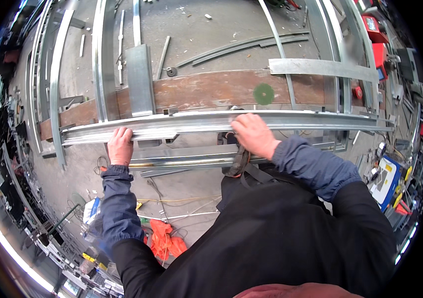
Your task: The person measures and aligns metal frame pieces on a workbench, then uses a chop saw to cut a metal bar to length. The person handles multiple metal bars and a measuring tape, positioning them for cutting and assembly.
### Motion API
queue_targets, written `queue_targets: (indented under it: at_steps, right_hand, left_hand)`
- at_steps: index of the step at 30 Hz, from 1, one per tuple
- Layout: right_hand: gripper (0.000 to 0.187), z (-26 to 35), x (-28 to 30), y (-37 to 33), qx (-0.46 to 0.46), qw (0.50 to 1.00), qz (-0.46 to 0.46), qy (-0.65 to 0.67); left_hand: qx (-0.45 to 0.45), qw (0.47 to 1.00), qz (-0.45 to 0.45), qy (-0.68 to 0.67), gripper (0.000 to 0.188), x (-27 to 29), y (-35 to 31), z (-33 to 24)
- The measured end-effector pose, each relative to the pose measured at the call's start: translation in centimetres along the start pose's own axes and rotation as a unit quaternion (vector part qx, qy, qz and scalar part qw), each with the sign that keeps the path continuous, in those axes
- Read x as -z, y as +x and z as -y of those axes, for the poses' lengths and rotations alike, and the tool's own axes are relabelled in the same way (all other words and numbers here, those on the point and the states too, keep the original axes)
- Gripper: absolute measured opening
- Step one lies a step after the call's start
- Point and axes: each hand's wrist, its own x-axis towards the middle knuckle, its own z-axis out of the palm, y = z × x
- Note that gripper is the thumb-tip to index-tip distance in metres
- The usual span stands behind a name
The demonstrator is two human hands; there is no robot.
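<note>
The left hand (120, 145) lays its fingers over the rail (196, 122); the right hand (253, 133) bends its fingers at the same metal — whether either one pinches it, I cannot tell. The rail runs crosswise under and between both hands. Just beyond the right hand, a green disc (263, 94) lies on the rusty beam (196, 92); a flat plate (139, 79) lies beyond the left — orange cloth (162, 239) behind it, nearer the body.
</note>
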Motion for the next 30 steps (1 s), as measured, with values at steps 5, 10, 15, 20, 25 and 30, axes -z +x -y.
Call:
queue_targets:
  at_steps: [5,10,15,20,25,30]
  right_hand:
    - [0.035,-4.4,3.0,-6.1,-0.060,0.997,-0.018,-0.037]
    - [0.035,-5.4,2.6,-8.1,-0.078,0.994,-0.065,-0.038]
    - [0.033,-6.5,3.1,-9.9,-0.128,0.988,-0.073,-0.038]
    - [0.031,-7.9,2.5,-11.6,-0.128,0.986,-0.102,-0.023]
    - [0.028,-8.0,2.3,-11.7,-0.117,0.985,-0.126,-0.031]
    - [0.018,-8.3,2.1,-11.6,-0.103,0.981,-0.157,-0.047]
  left_hand:
    - [0.013,1.000,0.004,-0.015,0.029,0.4,0.2,-0.6]
    - [0.016,1.000,0.017,0.001,0.031,0.0,0.5,-0.5]
    - [0.019,1.000,0.018,-0.008,0.028,-0.2,0.2,-0.4]
    - [0.043,0.998,0.047,-0.006,0.029,-0.1,0.4,-0.6]
    - [0.032,0.999,0.038,-0.009,0.027,-0.5,0.5,-0.5]
    - [0.006,0.999,0.034,-0.017,0.027,-0.3,0.2,-0.4]
